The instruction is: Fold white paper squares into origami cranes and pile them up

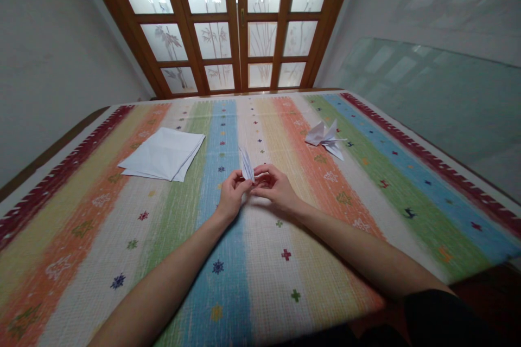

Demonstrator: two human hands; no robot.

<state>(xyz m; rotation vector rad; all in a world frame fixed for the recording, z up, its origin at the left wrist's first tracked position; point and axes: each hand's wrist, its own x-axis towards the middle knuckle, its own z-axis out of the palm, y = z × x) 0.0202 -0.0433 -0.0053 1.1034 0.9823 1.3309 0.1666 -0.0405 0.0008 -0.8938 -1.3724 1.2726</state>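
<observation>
A narrow, partly folded piece of white paper [246, 164] stands upright between my two hands at the middle of the table. My left hand [231, 195] pinches its lower edge from the left. On the other side, my right hand [273, 185] grips the same paper with curled fingers. Both hands rest just above the striped tablecloth [171, 238].
A stack of flat white paper sheets [163, 154] lies to the left. A finished folded white paper figure [325, 136] sits at the back right. Wooden doors with frosted glass [236, 21] stand behind the table; a glass pane [427, 97] leans at the right wall.
</observation>
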